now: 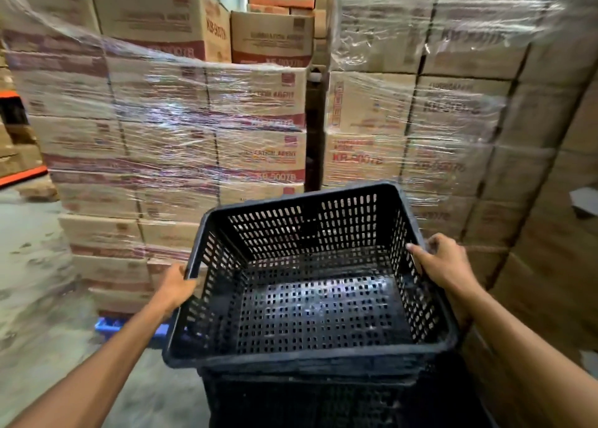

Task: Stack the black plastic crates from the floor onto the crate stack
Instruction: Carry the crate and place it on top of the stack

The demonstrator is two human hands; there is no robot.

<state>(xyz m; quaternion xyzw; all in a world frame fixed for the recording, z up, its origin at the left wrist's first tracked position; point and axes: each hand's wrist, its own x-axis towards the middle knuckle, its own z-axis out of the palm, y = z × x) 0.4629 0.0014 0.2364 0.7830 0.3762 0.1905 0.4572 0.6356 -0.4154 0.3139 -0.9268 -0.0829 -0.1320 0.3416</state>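
You hold a black crate [310, 282] by its two side rims, straight in front of you. Your left hand [176, 287] is closed on the left rim, thumb on top and the fingers curled under the edge, out of sight. Your right hand [445, 262] is closed on the right rim, with the fingertips [412, 248] hooked over the edge toward the inside of the crate. Both arms reach forward, bare to the bottom of the view.

The crate is upright with its open top facing you, empty, and its slotted walls and perforated floor let light through. Its near rim sits at the top of the crate stack [323, 398], a dark column of the same kind of crate directly below it. Whether the crate already rests on the stack or hangs just above it you cannot tell from here, as the near rim hides the seam.

Beyond the crate stand pallets of cardboard boxes [168, 130] wrapped in clear film, with red print on their faces. A second wrapped block of boxes [430, 110] rises on the right, close beside the crate. A narrow dark gap [313, 130] runs between the two blocks. Grey concrete floor [35, 282] shows on the left, and a bit of blue pallet [108, 325] peeks out under the boxes.
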